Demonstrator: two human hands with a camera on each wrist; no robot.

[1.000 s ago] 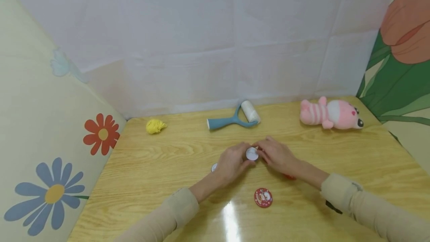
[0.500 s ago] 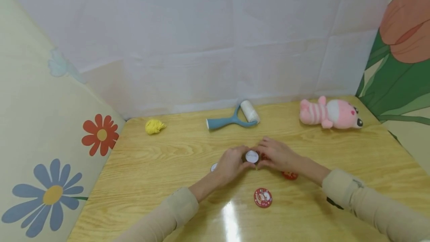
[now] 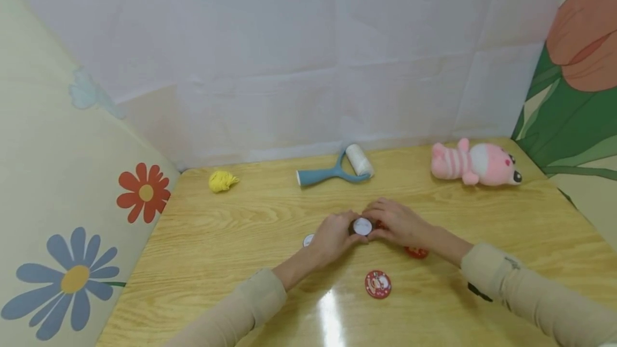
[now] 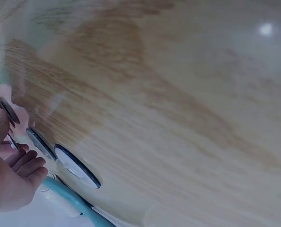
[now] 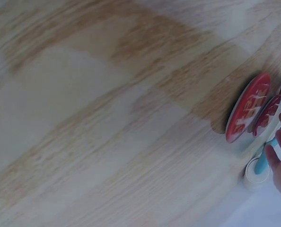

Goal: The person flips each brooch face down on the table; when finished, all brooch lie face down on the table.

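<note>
In the head view, my left hand (image 3: 335,233) and right hand (image 3: 397,224) meet around a small white-faced round disc (image 3: 362,226). The thumbs and fingers of both hands curl about its sides. Part of a red disc shows behind my right fingers. A white disc (image 3: 308,240) peeks out beside my left hand; the left wrist view shows a white disc (image 4: 77,165) with a dark rim lying flat. Nearer my body lies a red disc (image 3: 378,284) with a cartoon print. Another red disc (image 3: 416,251) is half hidden under my right wrist.
Along the back of the wooden table (image 3: 260,293) lie a yellow bundle (image 3: 222,181), a blue-handled roller (image 3: 332,173) and a pink striped plush toy (image 3: 476,164). A white cloth (image 3: 260,95) hangs behind them, with flower-printed panels at both sides.
Over the second, the right fingers shift around the disc, which sits slightly lower. More of the red discs near the right hand shows. Since half a second ago, both hands have hardly moved.
</note>
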